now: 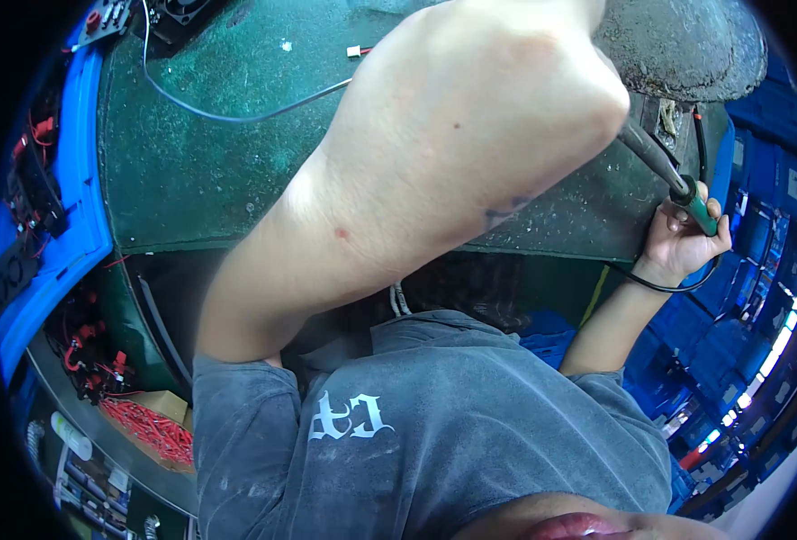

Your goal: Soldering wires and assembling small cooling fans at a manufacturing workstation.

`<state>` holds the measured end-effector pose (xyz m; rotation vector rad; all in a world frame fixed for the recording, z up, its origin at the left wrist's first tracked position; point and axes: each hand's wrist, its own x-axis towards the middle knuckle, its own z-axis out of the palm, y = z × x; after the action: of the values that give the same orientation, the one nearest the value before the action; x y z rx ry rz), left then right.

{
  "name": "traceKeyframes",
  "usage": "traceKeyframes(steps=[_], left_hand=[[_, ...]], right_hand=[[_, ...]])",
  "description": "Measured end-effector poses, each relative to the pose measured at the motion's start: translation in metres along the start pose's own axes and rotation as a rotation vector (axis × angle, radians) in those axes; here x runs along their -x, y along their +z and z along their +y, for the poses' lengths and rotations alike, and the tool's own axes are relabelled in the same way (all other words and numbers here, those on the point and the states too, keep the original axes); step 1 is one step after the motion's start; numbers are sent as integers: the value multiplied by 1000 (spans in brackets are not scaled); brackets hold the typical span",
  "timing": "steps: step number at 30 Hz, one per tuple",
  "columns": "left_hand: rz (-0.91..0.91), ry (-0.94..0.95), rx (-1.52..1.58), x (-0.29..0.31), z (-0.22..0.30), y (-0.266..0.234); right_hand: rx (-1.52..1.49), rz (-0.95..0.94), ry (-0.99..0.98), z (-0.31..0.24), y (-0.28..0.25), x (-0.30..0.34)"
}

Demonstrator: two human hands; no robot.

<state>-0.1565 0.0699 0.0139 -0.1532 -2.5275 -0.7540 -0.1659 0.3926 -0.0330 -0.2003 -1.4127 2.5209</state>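
My right hand (pixel 677 241), at the right edge of the green work table, is closed round the green handle of a soldering iron (pixel 702 212). Its metal shaft points up and to the left, and the tip end is hidden behind my left forearm. A black cable loops from the handle past my right wrist. My left arm, bent at the elbow, reaches across the middle toward the top edge, where my left hand is out of the picture. Behind that forearm runs a thin grey cable (pixel 202 114), and near it lies a small white connector (pixel 354 52) with a red wire.
The green table (pixel 173 180) spreads before me. A large grey, stained, rounded object (pixel 686 45) stands at the top right. To the left are a blue crate (pixel 92 202) with dark parts and a box of red wires (pixel 151 427). Blue bins (pixel 767 180) stack up on the right.
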Motion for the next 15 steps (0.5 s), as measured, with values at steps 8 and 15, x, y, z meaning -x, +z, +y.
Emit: traceKeyframes(steps=[8,15], left_hand=[[-121,237,-47,-11,25,-20],[-152,222,103,-10,19,3]], right_hand=[[-40,-22,48,-3,-3,-2],[27,6,25,-4,-26,-6]])
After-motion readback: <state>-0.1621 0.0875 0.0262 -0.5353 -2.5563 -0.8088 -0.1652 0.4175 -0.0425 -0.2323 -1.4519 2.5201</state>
